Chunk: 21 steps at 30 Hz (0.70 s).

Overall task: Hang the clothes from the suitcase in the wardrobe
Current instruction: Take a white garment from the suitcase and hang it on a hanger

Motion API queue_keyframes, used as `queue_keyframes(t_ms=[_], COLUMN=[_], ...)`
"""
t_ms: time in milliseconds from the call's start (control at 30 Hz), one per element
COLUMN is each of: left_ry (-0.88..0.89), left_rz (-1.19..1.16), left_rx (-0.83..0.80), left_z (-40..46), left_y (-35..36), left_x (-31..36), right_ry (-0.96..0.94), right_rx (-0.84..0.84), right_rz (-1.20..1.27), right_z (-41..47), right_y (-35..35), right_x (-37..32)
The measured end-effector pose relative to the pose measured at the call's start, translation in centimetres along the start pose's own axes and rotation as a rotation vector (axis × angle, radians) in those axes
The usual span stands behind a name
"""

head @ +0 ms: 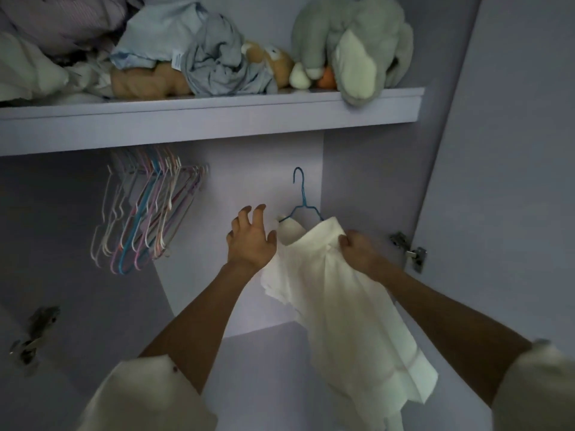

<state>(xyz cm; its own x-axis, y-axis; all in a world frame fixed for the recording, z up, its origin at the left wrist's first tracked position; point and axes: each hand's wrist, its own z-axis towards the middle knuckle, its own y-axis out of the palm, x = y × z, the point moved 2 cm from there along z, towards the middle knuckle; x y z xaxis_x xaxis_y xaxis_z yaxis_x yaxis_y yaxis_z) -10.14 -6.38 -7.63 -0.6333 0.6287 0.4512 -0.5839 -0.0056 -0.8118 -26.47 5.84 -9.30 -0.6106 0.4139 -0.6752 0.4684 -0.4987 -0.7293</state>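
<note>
A cream shirt [339,293] hangs on a blue wire hanger [301,197] inside the pale purple wardrobe. The hanger's hook stands free in the air below the shelf [217,119]; no rail is visible. My right hand [357,250] grips the shirt at its right shoulder, near the collar. My left hand [250,237] is raised just left of the shirt with fingers spread and slightly bent, holding nothing. The suitcase is not in view.
A bunch of several empty pastel hangers [146,209] hangs at the left under the shelf. On the shelf lie crumpled clothes [214,63] and plush toys [351,45]. Door hinges [410,251] sit at the right side wall and lower left.
</note>
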Motion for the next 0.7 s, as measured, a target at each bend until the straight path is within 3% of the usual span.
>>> queue_keyframes(t_ms=[233,400,533,700], left_ry=[0.182,0.390,0.357,0.313], left_rz=[0.208,0.386,0.521,0.576], left_rx=[0.172,0.523,0.539,0.705], left_z=[2.9,4.9,7.5,11.1], left_y=[-3.1,-3.4,-2.8,-1.1], left_x=[5.0,7.4,8.4,8.1], right_ry=[0.046,-0.012,-0.010,-0.020], right_rx=[0.156,0.233,0.266,0.329], right_rz=[0.003,-0.002,0.010,0.026], right_z=[0.5,2.5,6.0,11.2], right_y=[-3.8,-5.5,-5.5,-5.2], right_x=[0.7,0.3,1.2,2.7])
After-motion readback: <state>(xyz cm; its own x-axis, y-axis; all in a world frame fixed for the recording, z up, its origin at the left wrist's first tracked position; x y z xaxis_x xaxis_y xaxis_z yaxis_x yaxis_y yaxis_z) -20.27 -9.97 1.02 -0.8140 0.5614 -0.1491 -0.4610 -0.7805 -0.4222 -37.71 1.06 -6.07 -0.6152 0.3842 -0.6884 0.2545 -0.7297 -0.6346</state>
